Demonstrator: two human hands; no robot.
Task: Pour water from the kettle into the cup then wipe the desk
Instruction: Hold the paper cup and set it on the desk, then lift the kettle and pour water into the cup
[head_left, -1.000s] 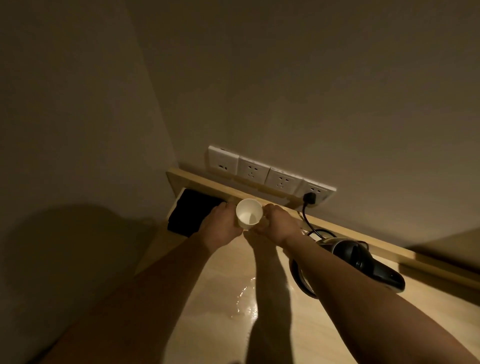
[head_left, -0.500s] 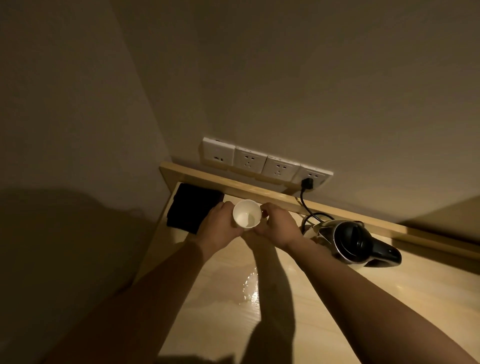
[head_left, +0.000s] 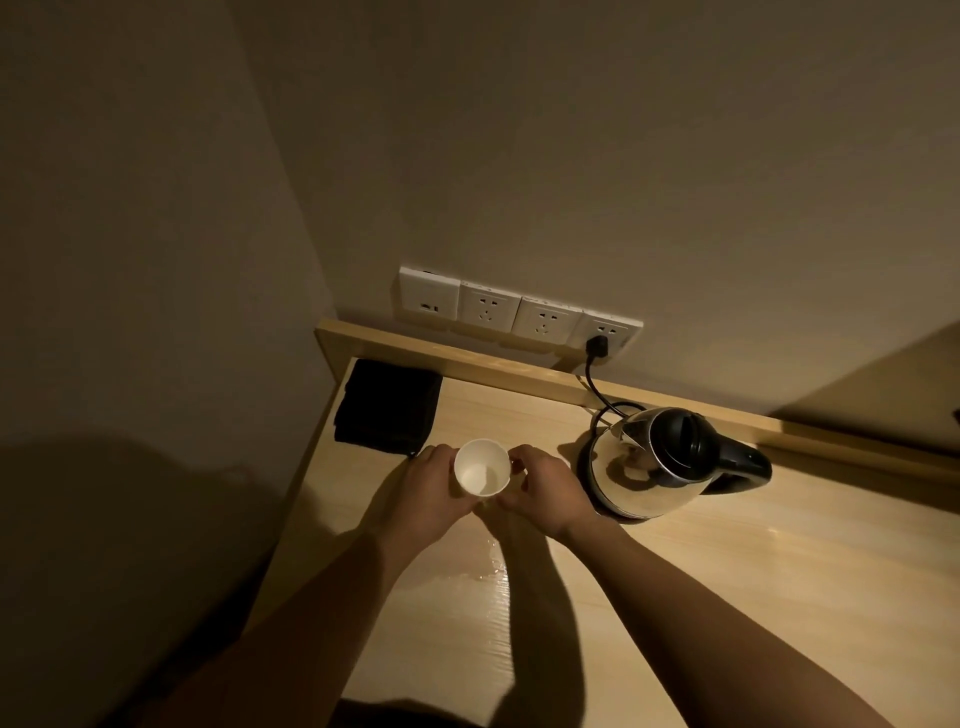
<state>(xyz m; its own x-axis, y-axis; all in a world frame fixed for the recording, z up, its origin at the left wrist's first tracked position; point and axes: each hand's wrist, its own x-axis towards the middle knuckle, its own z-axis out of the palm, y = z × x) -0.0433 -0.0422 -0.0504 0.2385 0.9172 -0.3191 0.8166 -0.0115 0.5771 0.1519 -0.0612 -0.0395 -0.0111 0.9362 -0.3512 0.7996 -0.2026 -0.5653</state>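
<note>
A small white paper cup (head_left: 482, 466) is held upright above the wooden desk (head_left: 727, 571), its inside looking almost empty. My left hand (head_left: 422, 493) wraps its left side and my right hand (head_left: 545, 493) grips its right side. The steel kettle (head_left: 655, 462) with a black lid and handle stands just right of my right hand, apart from it. A folded black cloth (head_left: 387, 405) lies at the desk's back left corner. A shiny patch of spilled water (head_left: 485, 569) lies on the desk between my forearms.
A row of white wall sockets (head_left: 514, 312) sits above the desk's raised back ledge (head_left: 467, 364); the kettle's black cord (head_left: 597, 384) is plugged into the rightmost one. A wall closes in the desk's left edge.
The view has tilted down, so the desk and kettle show more fully. Both hands have kept hold of the cup, which now sits lower and closer to me.
</note>
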